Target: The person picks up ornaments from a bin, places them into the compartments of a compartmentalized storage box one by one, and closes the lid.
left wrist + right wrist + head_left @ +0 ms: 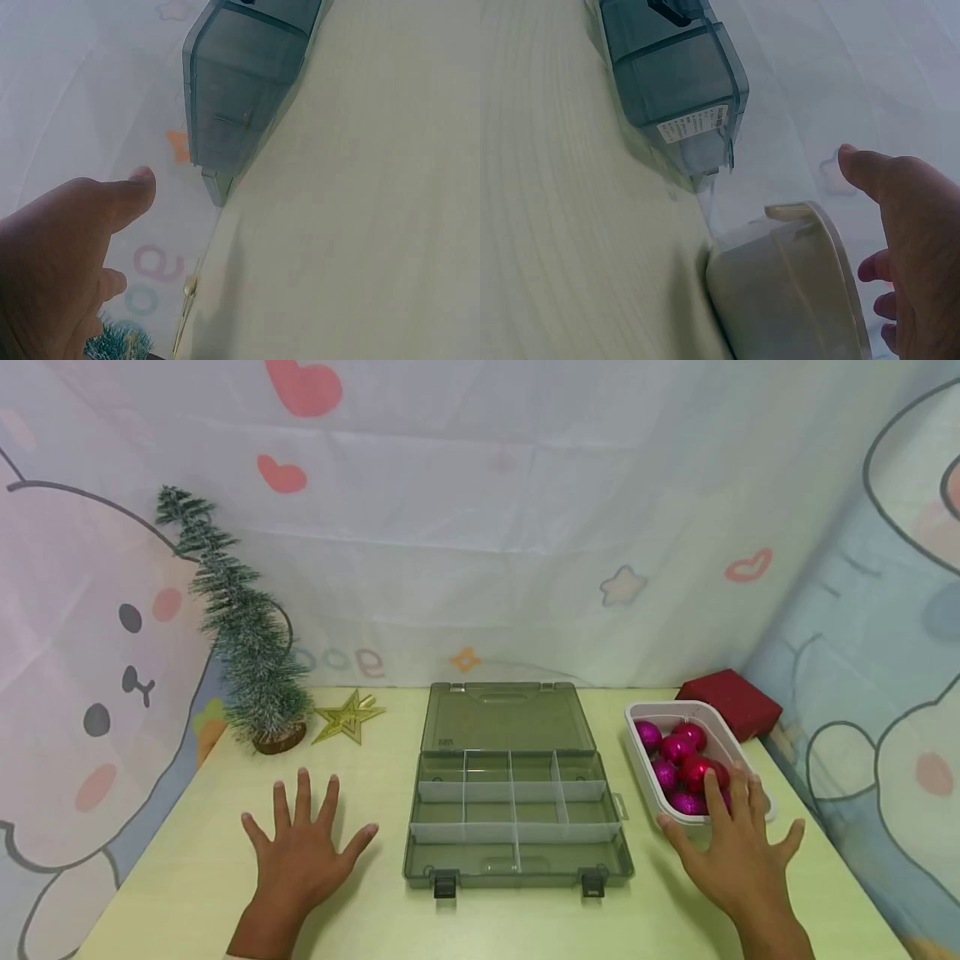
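Note:
My left hand (300, 856), its fingers spread wide, is over the table's left part and holds nothing. Beyond it lies a gold star (349, 718) beside a small frosted Christmas tree (251, 635) on a round wooden base. With fingers spread too, my right hand (738, 852) overlaps the near edge of a white tub (637, 768) in the head view. Several pink and red Christmas balls (678, 749) fill that tub. Between the hands sits a clear grey compartment box (517, 810), lid laid back, its compartments empty. The right wrist view shows the tub's side (780, 292) below my thumb.
A dark red box (731, 703) stands at the back right, behind the tub. The pale table (517, 927) ends at a printed cloth backdrop (465, 527) on the back and both sides. Two black latches (445, 885) stick out from the compartment box's front.

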A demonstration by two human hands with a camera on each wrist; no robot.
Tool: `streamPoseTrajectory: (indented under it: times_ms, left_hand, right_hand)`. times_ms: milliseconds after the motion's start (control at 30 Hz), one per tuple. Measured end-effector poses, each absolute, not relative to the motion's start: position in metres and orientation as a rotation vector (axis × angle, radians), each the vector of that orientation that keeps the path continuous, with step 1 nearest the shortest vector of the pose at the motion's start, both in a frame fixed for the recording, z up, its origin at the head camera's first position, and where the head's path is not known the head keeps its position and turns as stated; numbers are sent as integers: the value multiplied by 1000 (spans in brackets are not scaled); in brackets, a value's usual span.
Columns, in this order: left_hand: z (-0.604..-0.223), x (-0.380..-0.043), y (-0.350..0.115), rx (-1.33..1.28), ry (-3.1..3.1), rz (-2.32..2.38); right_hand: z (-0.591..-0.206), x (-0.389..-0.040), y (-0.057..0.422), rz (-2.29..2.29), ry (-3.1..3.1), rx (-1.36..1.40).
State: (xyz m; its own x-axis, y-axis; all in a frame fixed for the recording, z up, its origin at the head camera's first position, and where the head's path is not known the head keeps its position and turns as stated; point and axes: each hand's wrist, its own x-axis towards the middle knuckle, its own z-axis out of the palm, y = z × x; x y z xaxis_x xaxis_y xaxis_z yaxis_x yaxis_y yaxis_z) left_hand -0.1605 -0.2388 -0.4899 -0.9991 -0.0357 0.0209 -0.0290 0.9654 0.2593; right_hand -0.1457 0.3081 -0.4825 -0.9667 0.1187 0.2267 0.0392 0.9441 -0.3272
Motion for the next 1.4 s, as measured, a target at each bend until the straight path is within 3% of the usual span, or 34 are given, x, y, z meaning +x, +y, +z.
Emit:
streamPoseTrajectory:
  times_ms: [933,1400]
  left_hand:
    - [-490,-160,-233,-10,-3063,-396]
    - [-506,-160,-211,-355,-2916,-625]
  right_hand:
    - [-483,-146,309,490,-2828,-137]
    - [-484,-158,317,619,-2631,-124]
